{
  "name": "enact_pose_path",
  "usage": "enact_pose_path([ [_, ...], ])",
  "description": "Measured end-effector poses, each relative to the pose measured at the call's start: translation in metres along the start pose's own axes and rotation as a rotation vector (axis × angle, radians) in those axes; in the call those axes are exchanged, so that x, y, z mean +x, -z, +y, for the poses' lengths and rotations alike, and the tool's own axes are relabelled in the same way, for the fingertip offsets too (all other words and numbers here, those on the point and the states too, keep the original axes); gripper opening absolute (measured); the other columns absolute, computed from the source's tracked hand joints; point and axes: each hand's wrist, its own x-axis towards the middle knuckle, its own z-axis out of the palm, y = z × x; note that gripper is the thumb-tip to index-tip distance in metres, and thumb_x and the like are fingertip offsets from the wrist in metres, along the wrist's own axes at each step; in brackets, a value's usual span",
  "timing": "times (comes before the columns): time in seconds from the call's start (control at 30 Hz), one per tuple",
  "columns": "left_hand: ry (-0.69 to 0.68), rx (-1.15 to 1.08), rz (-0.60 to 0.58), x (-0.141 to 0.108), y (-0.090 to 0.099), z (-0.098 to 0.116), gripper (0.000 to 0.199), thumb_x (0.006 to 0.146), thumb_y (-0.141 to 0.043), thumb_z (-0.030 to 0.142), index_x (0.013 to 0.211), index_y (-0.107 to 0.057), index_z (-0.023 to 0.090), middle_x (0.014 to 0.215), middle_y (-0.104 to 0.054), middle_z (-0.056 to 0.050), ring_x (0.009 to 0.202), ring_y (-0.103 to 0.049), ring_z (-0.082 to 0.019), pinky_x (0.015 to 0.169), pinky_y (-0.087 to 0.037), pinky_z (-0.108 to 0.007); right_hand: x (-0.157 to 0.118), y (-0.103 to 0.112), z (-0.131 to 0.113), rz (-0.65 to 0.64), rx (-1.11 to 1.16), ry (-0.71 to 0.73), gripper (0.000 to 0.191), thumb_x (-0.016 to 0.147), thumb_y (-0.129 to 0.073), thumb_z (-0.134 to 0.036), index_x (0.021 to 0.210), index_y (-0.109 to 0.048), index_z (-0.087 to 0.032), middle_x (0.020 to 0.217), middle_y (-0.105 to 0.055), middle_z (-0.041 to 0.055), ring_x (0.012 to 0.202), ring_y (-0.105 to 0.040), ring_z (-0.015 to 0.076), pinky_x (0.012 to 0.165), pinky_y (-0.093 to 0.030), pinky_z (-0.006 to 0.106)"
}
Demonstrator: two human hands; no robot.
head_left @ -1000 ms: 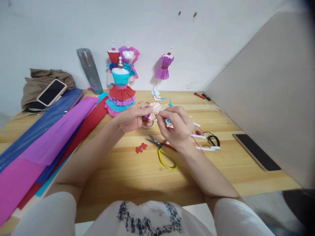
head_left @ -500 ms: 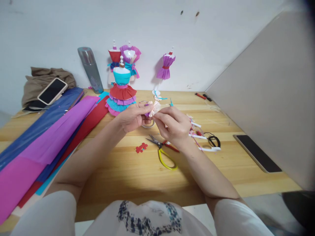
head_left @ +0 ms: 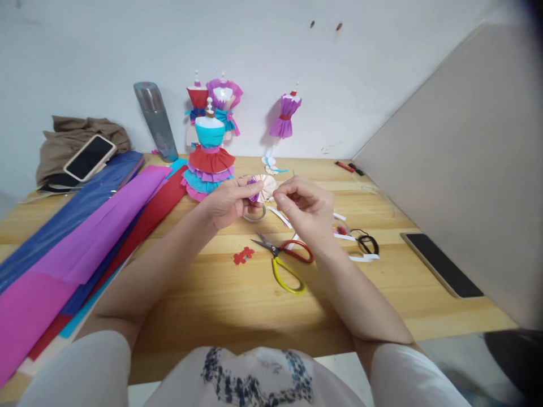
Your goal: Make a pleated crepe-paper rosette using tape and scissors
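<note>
Clamping the peach-and-purple rosette (head_left: 267, 188) in the left hand (head_left: 229, 203), just above the desk (head_left: 212, 311)! Pinching right beside it with the right hand (head_left: 310, 208), thumb to forefinger; can't tell whether on anything. Looks pleated and fanned round already; seemingly not yet fastened to any dress (head_left: 211, 160). Leaving red flowers (head_left: 243, 256) loose by the scissors (head_left: 275, 250), apparently unused.

Soft, fairly bright light. Diffuse shadow on tabletop (head_left: 220, 302) below L hand (head_left: 229, 204) & R hand (head_left: 309, 210), more on wall (head_left: 360, 73) beyond. Slight blur btwn them; wide-angle stretch twd edges; dark corner well R of both.
</note>
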Motion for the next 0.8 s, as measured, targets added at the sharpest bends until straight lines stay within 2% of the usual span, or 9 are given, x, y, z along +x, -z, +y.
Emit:
enact_pose_path([
  [0.13, 0.011, -0.013, 0.045, -0.001, -0.003, 0.000, 0.011, 0.092, -0.069, 0.012, 0.083, -0.072, 0.006, 0.070, -0.064, -0.004, 0.056, -0.054, -0.008, 0.052, -0.046, -0.019, 0.001, 0.001, -0.002, -0.008, -0.034, 0.039, 0.011, 0.085, -0.068, -0.024, 0.074, -0.067, -0.022, 0.067, -0.064, -0.0004, 0.059, -0.053, 0.0135, 0.056, -0.041, 0.030],
  [0.2, 0.001, 0.004, 0.029, -0.001, -0.002, -0.001, 0.013, 0.090, -0.073, 0.013, 0.078, -0.071, 0.007, 0.068, -0.063, -0.003, 0.057, -0.054, -0.008, 0.052, -0.046, -0.018, 0.001, 0.001, -0.004, 0.008, -0.067, 0.069, 0.013, 0.083, -0.068, -0.021, 0.071, -0.065, -0.022, 0.065, -0.062, -0.0009, 0.058, -0.051, 0.0128, 0.057, -0.040, 0.030],
  [0.27, -0.021, 0.028, 0.004, 0.000, 0.000, -0.001, 0.018, 0.087, -0.079, 0.016, 0.074, -0.069, 0.008, 0.067, -0.062, -0.002, 0.059, -0.055, -0.008, 0.053, -0.047, -0.018, 0.002, 0.000, -0.004, 0.030, -0.061, 0.040, 0.015, 0.082, -0.066, -0.019, 0.068, -0.063, -0.022, 0.064, -0.060, -0.0014, 0.057, -0.050, 0.0125, 0.057, -0.040, 0.030],
  [0.37, -0.035, 0.063, -0.033, 0.001, 0.003, -0.003, 0.023, 0.083, -0.084, 0.021, 0.072, -0.069, 0.009, 0.068, -0.063, -0.003, 0.060, -0.056, -0.008, 0.055, -0.047, -0.018, 0.003, 0.000, -0.004, 0.050, 0.036, -0.118, 0.015, 0.080, -0.068, -0.024, 0.067, -0.061, -0.022, 0.062, -0.058, -0.0020, 0.055, -0.048, 0.0120, 0.055, -0.038, 0.029],
  [0.57, -0.006, 0.146, -0.075, 0.001, 0.007, -0.001, 0.024, 0.076, -0.089, 0.023, 0.074, -0.070, 0.009, 0.067, -0.062, -0.003, 0.060, -0.055, -0.009, 0.056, -0.045, -0.022, 0.011, 0.002, -0.005, -0.009, 0.291, -0.432, 0.019, 0.072, -0.072, -0.033, 0.062, -0.060, -0.022, 0.051, -0.054, -0.0042, 0.047, -0.043, 0.0093, 0.050, -0.035, 0.026],
  [0.7, -0.012, 0.239, -0.188, -0.001, 0.010, 0.006, 0.027, 0.069, -0.091, 0.029, 0.076, -0.072, 0.011, 0.066, -0.061, -0.002, 0.059, -0.052, -0.010, 0.056, -0.042, -0.023, 0.014, 0.002, -0.007, -0.058, 0.414, -0.540, 0.022, 0.068, -0.073, -0.034, 0.057, -0.059, -0.021, 0.047, -0.054, -0.0042, 0.044, -0.043, 0.0074, 0.047, -0.032, 0.024],
  [0.8, -0.024, 0.295, -0.226, -0.003, 0.011, 0.011, 0.029, 0.069, -0.090, 0.032, 0.077, -0.072, 0.011, 0.068, -0.063, -0.002, 0.061, -0.051, -0.010, 0.057, -0.041, -0.024, 0.015, 0.000, -0.007, -0.088, 0.477, -0.582, 0.024, 0.066, -0.075, -0.035, 0.055, -0.060, -0.020, 0.047, -0.054, -0.0040, 0.042, -0.042, 0.0066, 0.045, -0.029, 0.023],
])
